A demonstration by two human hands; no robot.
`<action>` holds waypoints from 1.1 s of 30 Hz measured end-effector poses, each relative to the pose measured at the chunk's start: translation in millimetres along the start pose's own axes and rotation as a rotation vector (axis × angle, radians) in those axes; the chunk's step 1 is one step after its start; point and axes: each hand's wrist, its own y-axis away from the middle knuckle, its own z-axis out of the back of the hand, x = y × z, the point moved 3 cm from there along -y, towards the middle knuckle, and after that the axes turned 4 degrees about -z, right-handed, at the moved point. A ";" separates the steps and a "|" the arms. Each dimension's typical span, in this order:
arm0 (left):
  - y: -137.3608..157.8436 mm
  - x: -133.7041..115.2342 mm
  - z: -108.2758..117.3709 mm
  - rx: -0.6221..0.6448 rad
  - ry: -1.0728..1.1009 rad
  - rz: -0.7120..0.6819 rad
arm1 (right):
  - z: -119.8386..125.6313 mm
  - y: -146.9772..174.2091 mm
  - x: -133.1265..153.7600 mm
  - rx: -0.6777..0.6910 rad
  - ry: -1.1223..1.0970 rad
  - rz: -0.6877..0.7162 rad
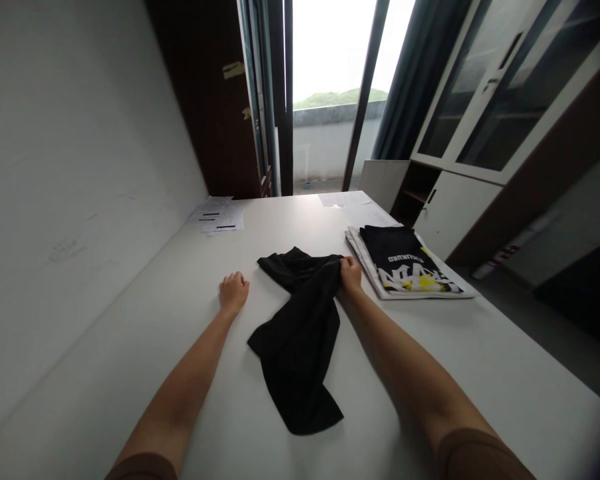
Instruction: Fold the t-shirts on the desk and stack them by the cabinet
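Observation:
A black garment [300,333], perhaps a T-shirt, lies crumpled and twisted in the middle of the white table [220,413]. My right hand [351,274] pinches its upper right edge, with the fingers closed on the cloth. To the left of the garment, apart from it, my left hand [234,291] rests on the table top. Its fingers are curled in and nothing shows in them.
Folded clothes lie stacked at the right, a black printed shirt [405,257] on top of white cloth. Printed papers [223,217] sit at the far left by the wall. Beyond the table stand a glass door [330,60] and a white cabinet [460,207], one lower door ajar.

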 end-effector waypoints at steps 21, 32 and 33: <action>-22.4 -82.5 -32.7 0.304 0.011 -0.665 | -15.8 57.6 64.6 0.900 1.133 0.361; -39.2 52.2 28.5 0.067 -0.217 -0.242 | -2.2 49.3 61.5 0.995 1.134 0.261; -38.6 55.1 29.8 0.045 -0.231 -0.201 | -4.6 54.6 64.2 1.031 1.123 0.260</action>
